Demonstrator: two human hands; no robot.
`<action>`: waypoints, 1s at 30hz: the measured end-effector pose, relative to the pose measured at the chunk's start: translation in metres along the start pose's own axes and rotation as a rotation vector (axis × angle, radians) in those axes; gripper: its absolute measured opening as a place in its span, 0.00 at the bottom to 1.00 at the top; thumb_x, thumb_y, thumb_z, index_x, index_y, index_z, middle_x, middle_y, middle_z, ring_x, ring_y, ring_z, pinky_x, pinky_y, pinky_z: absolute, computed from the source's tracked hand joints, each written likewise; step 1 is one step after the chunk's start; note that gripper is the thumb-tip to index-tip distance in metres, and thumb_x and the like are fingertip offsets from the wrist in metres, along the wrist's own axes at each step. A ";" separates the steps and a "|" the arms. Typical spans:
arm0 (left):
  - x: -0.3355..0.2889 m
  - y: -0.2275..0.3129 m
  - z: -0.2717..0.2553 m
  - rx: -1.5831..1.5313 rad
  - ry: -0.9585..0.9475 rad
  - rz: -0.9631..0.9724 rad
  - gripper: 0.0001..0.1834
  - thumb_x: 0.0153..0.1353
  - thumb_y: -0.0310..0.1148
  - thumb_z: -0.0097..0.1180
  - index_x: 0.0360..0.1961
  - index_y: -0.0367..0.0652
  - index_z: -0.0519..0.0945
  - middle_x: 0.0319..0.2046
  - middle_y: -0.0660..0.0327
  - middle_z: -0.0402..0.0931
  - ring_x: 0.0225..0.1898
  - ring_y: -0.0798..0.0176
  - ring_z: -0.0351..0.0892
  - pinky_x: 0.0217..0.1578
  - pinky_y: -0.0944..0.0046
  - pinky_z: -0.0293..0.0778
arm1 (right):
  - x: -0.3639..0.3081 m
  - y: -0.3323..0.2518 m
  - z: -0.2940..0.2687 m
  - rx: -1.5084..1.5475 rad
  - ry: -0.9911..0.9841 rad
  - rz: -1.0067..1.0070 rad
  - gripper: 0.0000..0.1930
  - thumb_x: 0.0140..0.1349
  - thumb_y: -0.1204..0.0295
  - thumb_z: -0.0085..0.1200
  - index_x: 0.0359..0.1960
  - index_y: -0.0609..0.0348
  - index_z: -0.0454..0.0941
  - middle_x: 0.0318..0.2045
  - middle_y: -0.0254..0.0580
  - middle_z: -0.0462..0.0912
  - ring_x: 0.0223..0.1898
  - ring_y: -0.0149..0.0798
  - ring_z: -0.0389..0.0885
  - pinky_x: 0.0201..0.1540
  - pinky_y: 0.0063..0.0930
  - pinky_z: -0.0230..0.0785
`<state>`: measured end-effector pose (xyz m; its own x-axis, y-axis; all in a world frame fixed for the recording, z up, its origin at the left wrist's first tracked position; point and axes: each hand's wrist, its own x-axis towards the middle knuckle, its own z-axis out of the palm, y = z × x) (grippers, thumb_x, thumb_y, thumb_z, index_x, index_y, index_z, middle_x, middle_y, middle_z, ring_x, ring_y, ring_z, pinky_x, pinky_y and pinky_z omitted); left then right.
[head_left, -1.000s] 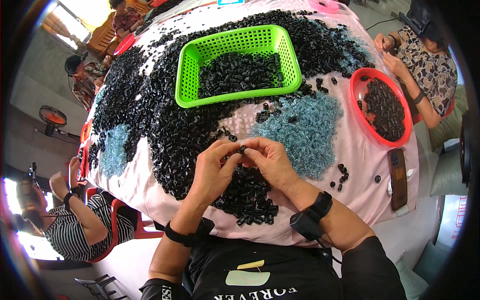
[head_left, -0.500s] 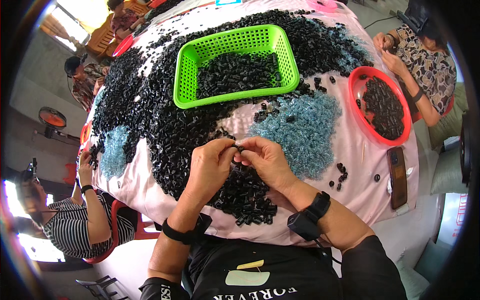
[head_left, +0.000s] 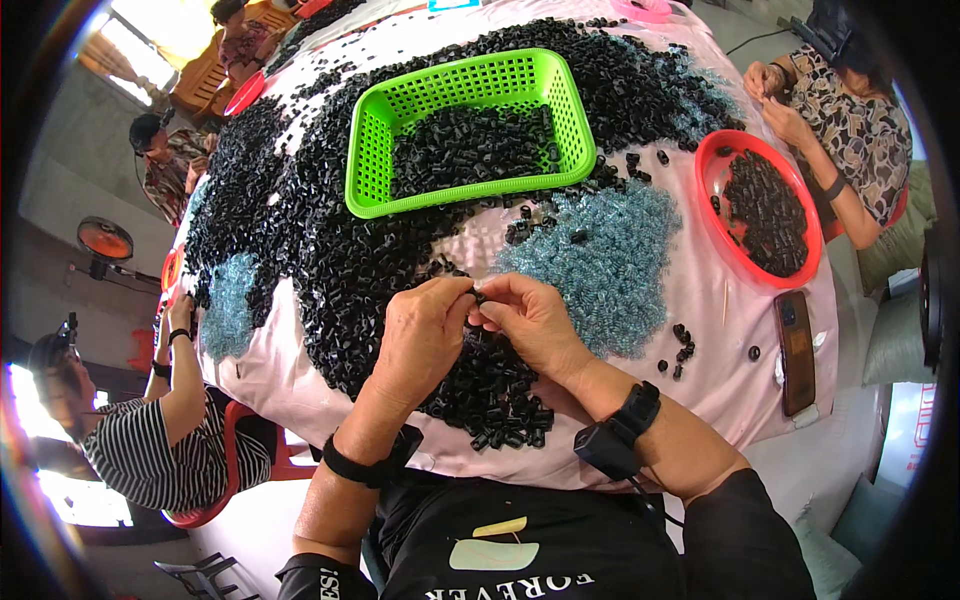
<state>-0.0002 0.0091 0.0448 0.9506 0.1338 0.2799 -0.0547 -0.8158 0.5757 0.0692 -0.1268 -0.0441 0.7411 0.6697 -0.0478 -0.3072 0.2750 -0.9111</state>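
Observation:
My left hand (head_left: 418, 330) and my right hand (head_left: 535, 325) meet over the near middle of the table, fingertips pinched together. Between them is a small black plastic piece (head_left: 478, 297), mostly covered by the fingers; it looks like a cord lock part. Loose black plastic pieces (head_left: 335, 300) form a wide heap left of my hands, and more of them (head_left: 495, 405) lie under my wrists. Just beyond my right hand spreads a pile of tiny bluish, shiny springs (head_left: 610, 265).
A green perforated basket (head_left: 470, 190) holding black pieces stands beyond my hands. To the right are a red basin (head_left: 708, 195) with more pieces and a phone (head_left: 796, 350). Several co-workers sit round the pink-covered table (head_left: 700, 400), one in stripes (head_left: 150, 445) at the left.
My hands stay nearly in place, the fingers shifting slightly around the piece. At the left, the co-worker in stripes has lowered a raised hand toward the table's edge.

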 end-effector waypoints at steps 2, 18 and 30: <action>0.001 0.001 0.000 0.002 -0.024 -0.007 0.07 0.63 0.22 0.59 0.40 0.32 0.83 0.31 0.45 0.84 0.33 0.46 0.87 0.34 0.58 0.79 | 0.000 0.000 -0.001 -0.005 0.000 0.005 0.08 0.69 0.79 0.55 0.48 0.65 0.80 0.39 0.36 0.86 0.38 0.27 0.85 0.41 0.18 0.77; 0.000 -0.003 0.004 0.114 -0.001 0.072 0.05 0.63 0.22 0.59 0.39 0.33 0.83 0.31 0.47 0.83 0.32 0.46 0.86 0.33 0.57 0.79 | -0.002 -0.008 -0.002 0.053 -0.012 0.064 0.07 0.70 0.78 0.56 0.47 0.65 0.80 0.37 0.38 0.86 0.38 0.29 0.86 0.40 0.19 0.78; -0.002 -0.003 0.006 0.250 -0.052 0.068 0.04 0.63 0.22 0.56 0.37 0.34 0.81 0.29 0.47 0.80 0.32 0.42 0.83 0.32 0.51 0.78 | -0.002 -0.006 -0.002 0.060 -0.008 0.052 0.06 0.71 0.77 0.55 0.46 0.64 0.80 0.37 0.37 0.86 0.37 0.28 0.86 0.40 0.18 0.78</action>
<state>0.0004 0.0078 0.0378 0.9621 0.0501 0.2679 -0.0481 -0.9364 0.3477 0.0712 -0.1315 -0.0392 0.7183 0.6897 -0.0910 -0.3809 0.2803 -0.8811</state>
